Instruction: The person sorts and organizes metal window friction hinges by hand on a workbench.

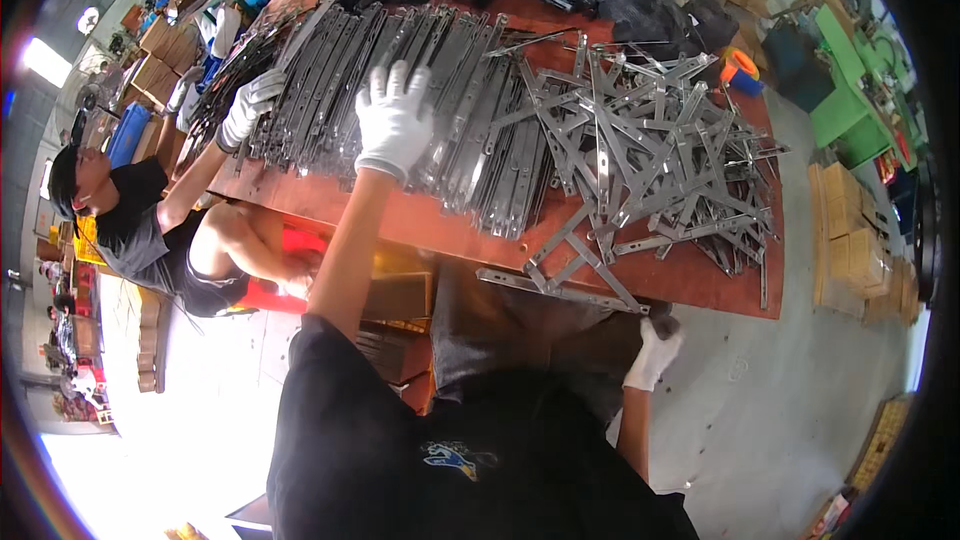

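My left hand (395,125), in a white glove, is over the rows of folded metal friction hinges (450,90), its fingers spread and nothing gripped in them. Those hinges lie side by side in a wide bank across the table. At the table's front edge, my right hand (655,355), also gloved, is closed around the end of an opened friction hinge (560,290). Its long bar sticks out over the edge and its crossed arms reach back toward the heap. A tangled heap of opened hinges (650,140) covers the right part of the table.
The red-brown tabletop (450,225) shows along the front. On the left sits a co-worker (140,230) with gloved hands at the hinges. Black bags (640,15) line the back, and an orange tape roll (740,68) is at the right corner. Cardboard boxes (850,230) stand right.
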Motion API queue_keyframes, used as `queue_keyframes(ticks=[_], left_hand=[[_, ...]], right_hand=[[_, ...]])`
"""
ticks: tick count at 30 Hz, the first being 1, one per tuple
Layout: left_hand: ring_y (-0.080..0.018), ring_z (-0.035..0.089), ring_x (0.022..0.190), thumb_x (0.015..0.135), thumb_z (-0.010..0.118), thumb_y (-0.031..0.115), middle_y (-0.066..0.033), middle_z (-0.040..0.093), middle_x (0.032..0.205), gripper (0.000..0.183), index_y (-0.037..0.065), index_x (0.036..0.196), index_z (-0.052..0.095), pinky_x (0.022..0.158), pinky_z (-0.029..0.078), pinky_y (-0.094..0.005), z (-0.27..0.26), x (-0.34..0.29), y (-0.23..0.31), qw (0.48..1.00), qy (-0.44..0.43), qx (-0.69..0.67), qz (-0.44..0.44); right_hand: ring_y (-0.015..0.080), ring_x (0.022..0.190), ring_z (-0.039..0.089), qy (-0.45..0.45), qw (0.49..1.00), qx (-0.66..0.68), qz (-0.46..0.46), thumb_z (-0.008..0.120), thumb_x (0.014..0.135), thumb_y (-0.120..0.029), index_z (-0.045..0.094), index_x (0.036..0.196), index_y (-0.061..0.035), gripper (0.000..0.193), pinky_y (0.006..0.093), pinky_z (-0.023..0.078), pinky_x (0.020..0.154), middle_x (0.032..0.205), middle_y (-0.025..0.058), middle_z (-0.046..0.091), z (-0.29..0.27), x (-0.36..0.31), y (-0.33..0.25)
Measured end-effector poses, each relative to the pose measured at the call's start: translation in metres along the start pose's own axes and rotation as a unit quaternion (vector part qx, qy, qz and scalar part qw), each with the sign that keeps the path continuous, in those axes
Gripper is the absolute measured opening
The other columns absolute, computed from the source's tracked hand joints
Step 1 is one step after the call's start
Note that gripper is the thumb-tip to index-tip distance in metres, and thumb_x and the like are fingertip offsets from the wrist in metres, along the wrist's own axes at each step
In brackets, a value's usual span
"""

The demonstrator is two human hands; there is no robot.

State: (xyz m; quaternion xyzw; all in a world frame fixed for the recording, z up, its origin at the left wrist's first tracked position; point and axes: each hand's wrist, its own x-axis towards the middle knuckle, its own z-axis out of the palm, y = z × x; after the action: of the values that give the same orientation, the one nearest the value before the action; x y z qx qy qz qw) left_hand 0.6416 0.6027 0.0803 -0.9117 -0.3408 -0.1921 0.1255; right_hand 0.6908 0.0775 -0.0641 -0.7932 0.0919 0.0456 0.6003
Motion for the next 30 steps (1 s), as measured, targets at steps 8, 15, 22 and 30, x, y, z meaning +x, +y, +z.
queue_keyframes(ticks=[8,15,22,30], left_hand=[[-0.0345,0.044,0.147,0.098,0.060,0.031,-0.0117,0.056,0.152,0.051,0.016,0.146,0.058,0.122,0.028,-0.0544,0.031,0.015,-0.036,0.991,0.029,-0.019,0.129],[-0.0370,0.066,0.116,0.087,0.068,0.012,-0.0158,0.072,0.121,0.035,0.007,0.122,0.073,0.107,0.047,-0.0487,-0.061,-0.008,-0.041,0.951,0.219,-0.149,0.157],[-0.0366,0.062,0.123,0.095,0.063,0.007,-0.0152,0.070,0.127,0.034,0.006,0.128,0.070,0.109,0.045,-0.0497,0.004,-0.048,-0.080,0.957,0.221,-0.145,0.121],[-0.0378,0.067,0.110,0.079,0.068,0.016,-0.0174,0.073,0.116,0.043,0.004,0.120,0.072,0.100,0.050,-0.0480,-0.117,-0.048,0.022,0.853,0.296,-0.411,0.124]], right_hand=[[0.0357,0.107,0.060,-0.154,0.731,-0.528,-0.404,0.077,0.078,-0.023,0.058,0.132,-0.0059,0.059,0.0513,0.047,0.088,0.110,0.0153,0.061,0.038,-0.009,-0.096],[0.0328,0.087,0.067,-0.182,0.674,-0.552,-0.456,0.074,0.075,-0.020,0.060,0.100,-0.0088,0.031,0.0488,0.052,0.076,0.099,0.0124,0.062,0.034,0.021,-0.099],[0.0328,0.065,0.064,-0.299,0.804,-0.324,-0.398,0.066,0.074,-0.007,0.058,0.083,-0.0013,0.013,0.0432,0.046,0.060,0.071,0.0130,0.062,-0.007,0.030,-0.156],[0.0071,0.071,0.049,-0.462,0.869,-0.161,0.072,0.063,0.094,-0.016,0.060,0.098,-0.0027,0.014,0.0280,0.041,0.062,0.076,-0.0021,0.052,-0.017,-0.001,-0.225]])
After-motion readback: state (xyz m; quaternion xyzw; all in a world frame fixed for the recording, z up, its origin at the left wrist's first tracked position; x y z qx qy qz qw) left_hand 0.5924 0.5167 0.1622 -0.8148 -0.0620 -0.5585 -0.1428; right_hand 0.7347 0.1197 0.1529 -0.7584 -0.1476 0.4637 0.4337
